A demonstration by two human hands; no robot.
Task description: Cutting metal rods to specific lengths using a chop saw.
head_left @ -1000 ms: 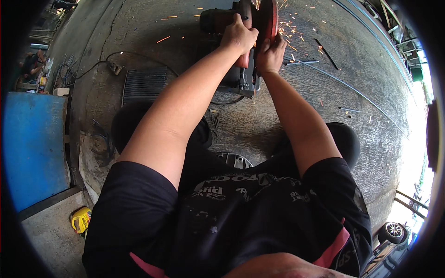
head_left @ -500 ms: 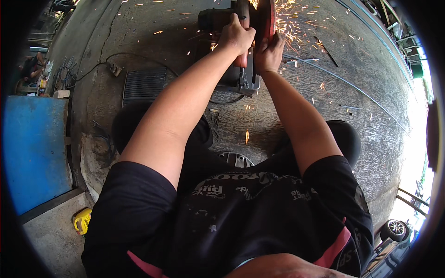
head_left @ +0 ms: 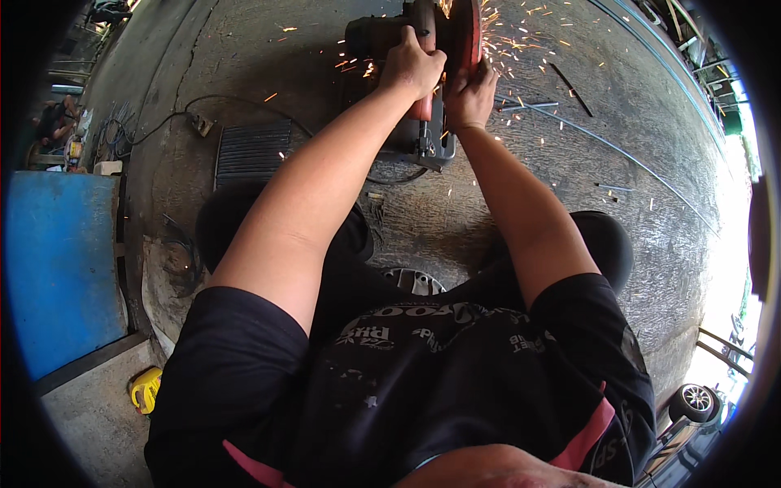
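A cut-off saw [head_left: 423,142] with a dark motor and a red blade guard [head_left: 465,37] stands on the concrete floor in front of me. My left hand [head_left: 413,65] is closed around its red handle, arm stretched forward. My right hand [head_left: 468,93] sits just right of the guard, fingers curled on a thin metal rod [head_left: 529,106] that runs out to the right. Orange sparks [head_left: 521,32] fly from the blade to both sides. The cut itself is hidden behind my hands.
A dark floor grate [head_left: 252,150] and a power cable with a socket [head_left: 199,124] lie to the left of the saw. A blue panel [head_left: 57,268] fills the left side, with a yellow object [head_left: 145,389] below it. Long thin rods [head_left: 618,150] lie at the right. A small wheel [head_left: 695,400] shows at the lower right.
The shower of sparks has grown and spread wider around the blade. Both hands stay on the saw and the rod in nearly the same place.
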